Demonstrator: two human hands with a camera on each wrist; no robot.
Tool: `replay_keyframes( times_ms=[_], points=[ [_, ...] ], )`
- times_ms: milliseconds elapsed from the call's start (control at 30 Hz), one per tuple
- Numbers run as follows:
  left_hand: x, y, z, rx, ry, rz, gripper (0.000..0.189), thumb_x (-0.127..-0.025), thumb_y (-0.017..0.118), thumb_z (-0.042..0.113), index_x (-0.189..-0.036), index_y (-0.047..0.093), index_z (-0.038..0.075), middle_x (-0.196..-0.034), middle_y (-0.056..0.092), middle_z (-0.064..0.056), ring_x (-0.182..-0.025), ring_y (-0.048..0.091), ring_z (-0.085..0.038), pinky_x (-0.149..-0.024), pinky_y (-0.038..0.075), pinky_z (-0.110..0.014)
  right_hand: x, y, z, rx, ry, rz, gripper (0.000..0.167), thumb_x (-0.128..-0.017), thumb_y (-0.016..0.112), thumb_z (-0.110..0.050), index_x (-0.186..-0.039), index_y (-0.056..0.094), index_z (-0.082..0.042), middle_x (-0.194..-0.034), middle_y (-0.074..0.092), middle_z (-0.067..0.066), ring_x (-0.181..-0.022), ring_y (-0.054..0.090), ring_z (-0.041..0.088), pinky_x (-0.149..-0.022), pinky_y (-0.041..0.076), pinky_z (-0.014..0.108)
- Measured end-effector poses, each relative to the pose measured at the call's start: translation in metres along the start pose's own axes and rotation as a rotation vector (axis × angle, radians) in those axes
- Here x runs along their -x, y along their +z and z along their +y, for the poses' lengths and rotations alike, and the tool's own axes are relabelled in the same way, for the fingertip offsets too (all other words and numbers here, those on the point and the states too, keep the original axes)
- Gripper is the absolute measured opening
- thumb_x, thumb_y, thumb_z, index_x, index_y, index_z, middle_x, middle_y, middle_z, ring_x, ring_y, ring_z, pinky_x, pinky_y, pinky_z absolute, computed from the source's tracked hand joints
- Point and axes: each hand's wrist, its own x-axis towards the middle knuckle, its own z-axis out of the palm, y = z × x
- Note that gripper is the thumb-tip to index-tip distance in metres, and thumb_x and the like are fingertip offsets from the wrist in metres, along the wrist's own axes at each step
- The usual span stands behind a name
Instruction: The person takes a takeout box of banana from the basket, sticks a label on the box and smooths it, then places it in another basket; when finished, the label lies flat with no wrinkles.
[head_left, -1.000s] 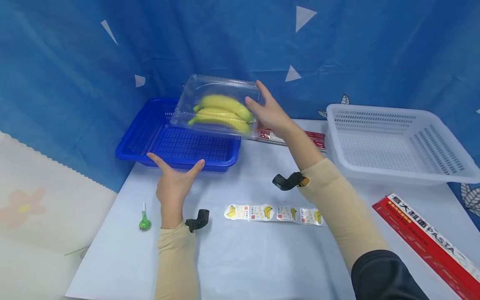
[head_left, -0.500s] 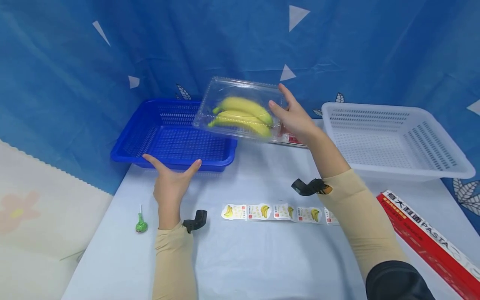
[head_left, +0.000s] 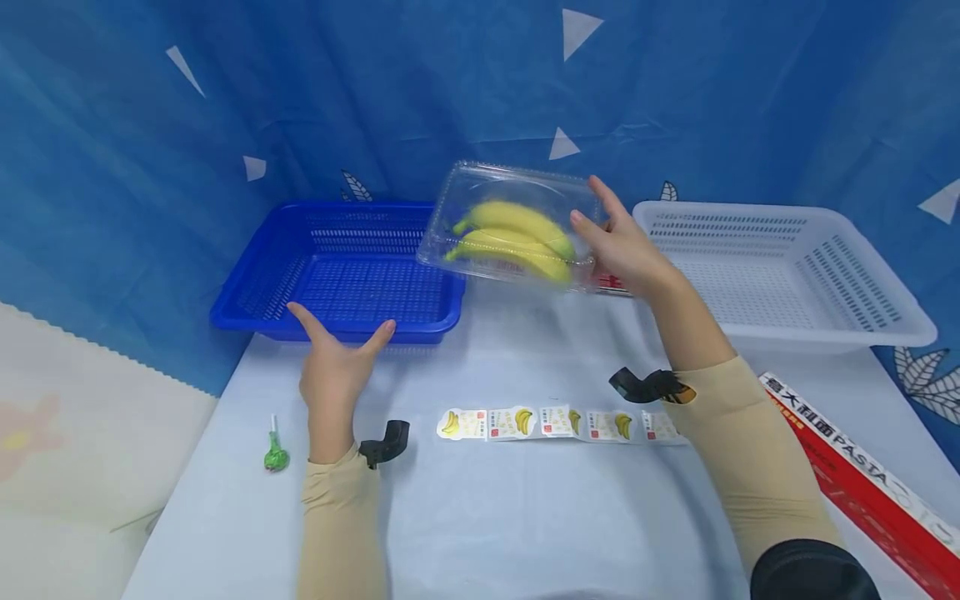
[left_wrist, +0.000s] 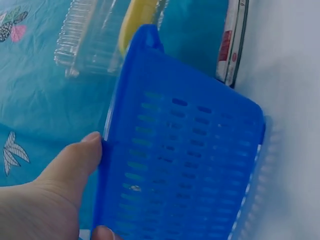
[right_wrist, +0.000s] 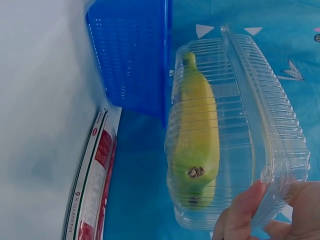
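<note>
my right hand (head_left: 628, 250) pinches the clamshell (right_wrist: 235, 135) by one end; bananas (head_left: 512, 244) could tip it near the table's (head_left: 517, 358) back edge. my left hand (head_left: 332, 371) is released.

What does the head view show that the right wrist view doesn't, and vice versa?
Head only: the white basket, lollipop, banana sticker strip, red PASTA box and left hand.

Right wrist only: a dark banana tip and small print along the edge of the red-and-white packet.

Both: the right hand holding the clear container, bananas inside, the blue basket and part of that packet.
</note>
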Motion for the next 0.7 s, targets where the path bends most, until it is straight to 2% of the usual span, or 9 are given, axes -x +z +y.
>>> replay_keyframes(
  times_ms=[67,133,200,300,500,700],
  points=[
    [0.001,-0.002,0.004,-0.025,0.023,-0.003,0.137,-0.067,0.058,0.089,-0.148,-0.037,0.03,-0.131,0.059,-0.028,-0.104,0.063,-0.043,-0.06,0.045,-0.041,0.003,-0.004,0.004,-0.001,0.001,0.0,0.072,-0.1,0.049,-0.05,-0.153,0.002,-0.054,-0.1,0.045,0.011,-0.053,0.045,0.017,-0.062,0.055,0.039],
    [0.003,-0.004,0.01,-0.05,0.048,-0.003,0.136,-0.067,0.058,0.089,-0.148,-0.035,0.032,-0.11,0.066,-0.025,-0.088,0.064,-0.038,-0.056,0.043,-0.038,0.006,-0.008,0.007,-0.004,-0.002,-0.001,0.072,-0.1,0.049,-0.05,-0.154,0.001,-0.053,-0.099,0.045,0.011,-0.052,0.044,0.017,-0.061,0.055,0.039],
    [0.005,-0.006,0.018,-0.077,0.09,-0.01,0.133,-0.068,0.057,0.09,-0.15,-0.032,0.034,-0.091,0.064,-0.02,-0.073,0.059,-0.033,-0.054,0.041,-0.036,0.009,-0.011,0.01,-0.008,0.0,0.002,0.073,-0.099,0.049,-0.05,-0.154,0.001,-0.053,-0.099,0.044,0.011,-0.05,0.043,0.017,-0.061,0.056,0.039],
    [0.009,-0.007,0.032,-0.107,0.186,-0.029,0.127,-0.07,0.057,0.088,-0.154,-0.023,0.036,-0.076,0.058,-0.015,-0.062,0.054,-0.028,-0.052,0.04,-0.034,0.014,-0.016,0.015,-0.009,-0.001,0.0,0.074,-0.099,0.049,-0.051,-0.154,0.0,-0.052,-0.099,0.045,0.012,-0.051,0.045,0.016,-0.062,0.056,0.04],
    [0.017,-0.001,0.064,-0.129,0.383,-0.094,0.11,-0.077,0.06,0.079,-0.16,0.002,0.036,-0.064,0.054,-0.006,-0.052,0.05,-0.022,-0.043,0.034,-0.029,0.023,-0.019,0.022,-0.028,-0.001,-0.003,0.074,-0.098,0.051,-0.052,-0.154,0.002,-0.053,-0.107,0.048,0.012,-0.064,0.054,0.015,-0.063,0.057,0.04],
    [0.023,0.007,0.088,-0.104,0.493,-0.183,0.108,-0.075,0.058,0.082,-0.158,0.003,0.041,-0.06,0.057,-0.003,-0.048,0.049,-0.02,-0.041,0.034,-0.029,0.032,-0.019,0.026,-0.024,-0.026,0.0,0.075,-0.098,0.051,-0.051,-0.155,0.002,-0.05,-0.102,0.048,0.012,-0.07,0.053,0.015,-0.059,0.056,0.039]
  ],
)
